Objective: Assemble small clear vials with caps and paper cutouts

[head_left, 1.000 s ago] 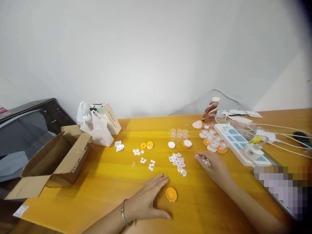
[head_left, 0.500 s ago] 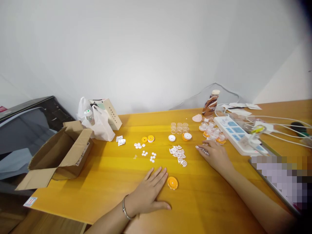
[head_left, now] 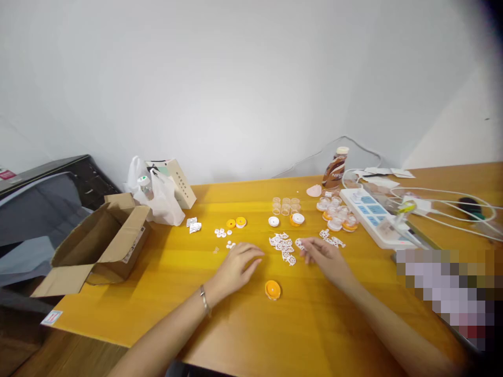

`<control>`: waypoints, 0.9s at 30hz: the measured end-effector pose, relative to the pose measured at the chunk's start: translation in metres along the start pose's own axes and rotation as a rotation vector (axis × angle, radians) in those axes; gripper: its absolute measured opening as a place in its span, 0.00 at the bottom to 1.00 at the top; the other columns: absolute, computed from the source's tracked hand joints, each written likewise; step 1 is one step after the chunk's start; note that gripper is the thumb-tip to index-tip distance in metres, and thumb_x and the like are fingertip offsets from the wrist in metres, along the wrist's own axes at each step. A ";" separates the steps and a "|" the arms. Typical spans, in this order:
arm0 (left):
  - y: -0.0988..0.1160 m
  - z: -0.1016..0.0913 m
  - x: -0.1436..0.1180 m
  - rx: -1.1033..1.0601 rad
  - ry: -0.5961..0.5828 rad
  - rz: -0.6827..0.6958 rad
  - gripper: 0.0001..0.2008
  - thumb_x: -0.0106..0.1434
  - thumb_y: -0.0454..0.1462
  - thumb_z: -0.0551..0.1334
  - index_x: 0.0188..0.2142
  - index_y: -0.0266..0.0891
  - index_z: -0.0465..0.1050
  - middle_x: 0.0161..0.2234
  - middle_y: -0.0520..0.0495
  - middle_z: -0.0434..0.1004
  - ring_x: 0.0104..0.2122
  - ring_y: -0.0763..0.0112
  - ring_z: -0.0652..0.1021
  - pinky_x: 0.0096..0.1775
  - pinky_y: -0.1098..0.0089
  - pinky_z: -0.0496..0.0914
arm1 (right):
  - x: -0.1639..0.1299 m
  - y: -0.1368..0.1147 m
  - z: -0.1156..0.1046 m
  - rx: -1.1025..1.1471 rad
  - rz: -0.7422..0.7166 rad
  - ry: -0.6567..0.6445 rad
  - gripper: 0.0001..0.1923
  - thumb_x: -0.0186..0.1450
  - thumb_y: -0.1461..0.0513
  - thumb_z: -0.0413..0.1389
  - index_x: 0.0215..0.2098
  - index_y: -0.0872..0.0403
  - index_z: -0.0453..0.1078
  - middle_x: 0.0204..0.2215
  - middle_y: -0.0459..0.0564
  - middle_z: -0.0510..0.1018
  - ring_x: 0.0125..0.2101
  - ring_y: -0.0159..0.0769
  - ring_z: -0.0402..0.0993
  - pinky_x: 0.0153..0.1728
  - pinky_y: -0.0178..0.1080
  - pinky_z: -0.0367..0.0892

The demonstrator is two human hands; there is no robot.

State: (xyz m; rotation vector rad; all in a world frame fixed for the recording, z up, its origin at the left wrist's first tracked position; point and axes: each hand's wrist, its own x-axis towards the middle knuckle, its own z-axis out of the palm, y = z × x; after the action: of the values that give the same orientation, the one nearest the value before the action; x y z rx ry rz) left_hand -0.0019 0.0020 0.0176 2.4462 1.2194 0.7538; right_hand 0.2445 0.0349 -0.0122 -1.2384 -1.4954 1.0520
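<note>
- Left hand (head_left: 238, 267): fingers loosely curled, empty, over white discs (head_left: 230, 244).
- Right hand (head_left: 324, 256): pinching a white lattice piece (head_left: 299, 244).
- Orange cap (head_left: 272, 289): lies unassembled; finished units (head_left: 338, 217) stand toward the table (head_left: 157, 293) back edge.

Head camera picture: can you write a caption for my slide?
Two hands, left and right, reach among small white plastic pieces on a yellow table.

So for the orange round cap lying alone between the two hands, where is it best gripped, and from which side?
Probably by its rim, from above. The orange cap lies flat on the table, so only its edge gives fingertips a hold. It sits apart from the white lattice pieces, leaving room all round. The right hand and left hand look about equally near.
</note>
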 end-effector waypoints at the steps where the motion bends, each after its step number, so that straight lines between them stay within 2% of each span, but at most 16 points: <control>1: -0.003 0.002 0.011 0.048 -0.022 0.045 0.11 0.64 0.35 0.52 0.43 0.41 0.69 0.41 0.47 0.72 0.43 0.68 0.71 0.46 0.64 0.65 | -0.004 -0.001 0.008 0.044 0.025 -0.047 0.21 0.56 0.44 0.51 0.26 0.54 0.67 0.19 0.46 0.73 0.17 0.31 0.66 0.20 0.36 0.62; 4: -0.011 0.016 0.038 0.168 -0.046 0.121 0.10 0.64 0.35 0.52 0.42 0.41 0.70 0.40 0.46 0.73 0.41 0.67 0.71 0.44 0.65 0.64 | -0.015 -0.001 0.029 0.160 0.089 -0.152 0.21 0.54 0.44 0.54 0.25 0.54 0.68 0.17 0.44 0.71 0.15 0.29 0.64 0.17 0.33 0.60; 7: -0.018 0.033 0.056 0.216 -0.053 0.161 0.10 0.63 0.35 0.53 0.42 0.40 0.70 0.41 0.46 0.72 0.42 0.66 0.69 0.44 0.65 0.63 | -0.023 -0.001 0.039 0.253 0.139 -0.209 0.19 0.54 0.46 0.55 0.26 0.54 0.68 0.17 0.43 0.71 0.15 0.28 0.64 0.17 0.33 0.58; 10: -0.022 0.047 0.064 0.195 -0.055 0.160 0.09 0.63 0.36 0.54 0.39 0.40 0.71 0.40 0.46 0.72 0.42 0.65 0.69 0.42 0.65 0.62 | -0.026 0.000 0.041 0.320 0.178 -0.241 0.17 0.54 0.48 0.57 0.27 0.54 0.68 0.18 0.43 0.71 0.16 0.27 0.64 0.19 0.32 0.58; 14: -0.025 0.056 0.067 0.150 -0.043 0.148 0.06 0.62 0.37 0.56 0.35 0.40 0.72 0.37 0.47 0.73 0.39 0.67 0.70 0.41 0.67 0.61 | -0.026 0.002 0.042 0.379 0.214 -0.269 0.16 0.54 0.49 0.58 0.27 0.54 0.67 0.18 0.43 0.72 0.17 0.27 0.64 0.20 0.32 0.57; 18: -0.021 0.055 0.065 0.101 -0.016 0.132 0.06 0.61 0.36 0.57 0.32 0.39 0.71 0.36 0.48 0.73 0.38 0.69 0.71 0.41 0.68 0.61 | -0.026 0.002 0.043 0.415 0.239 -0.282 0.16 0.54 0.50 0.59 0.26 0.54 0.67 0.17 0.42 0.72 0.17 0.27 0.64 0.20 0.32 0.57; 22: -0.011 0.043 0.063 -0.001 0.037 0.102 0.05 0.61 0.36 0.56 0.33 0.38 0.71 0.34 0.48 0.73 0.36 0.71 0.71 0.42 0.70 0.63 | -0.027 0.000 0.043 0.438 0.256 -0.300 0.14 0.54 0.52 0.60 0.25 0.55 0.68 0.17 0.42 0.72 0.16 0.26 0.63 0.19 0.32 0.56; 27: -0.004 0.026 0.052 -0.230 0.065 -0.017 0.08 0.61 0.36 0.55 0.37 0.37 0.70 0.31 0.49 0.74 0.30 0.74 0.72 0.33 0.74 0.66 | -0.026 0.001 0.042 0.482 0.271 -0.304 0.13 0.53 0.53 0.60 0.27 0.55 0.71 0.18 0.42 0.72 0.18 0.26 0.64 0.21 0.32 0.57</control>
State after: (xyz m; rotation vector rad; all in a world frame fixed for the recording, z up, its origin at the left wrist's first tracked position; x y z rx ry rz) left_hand 0.0365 0.0447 0.0112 2.2385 1.1069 0.9206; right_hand 0.2067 0.0062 -0.0256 -0.9777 -1.2013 1.7274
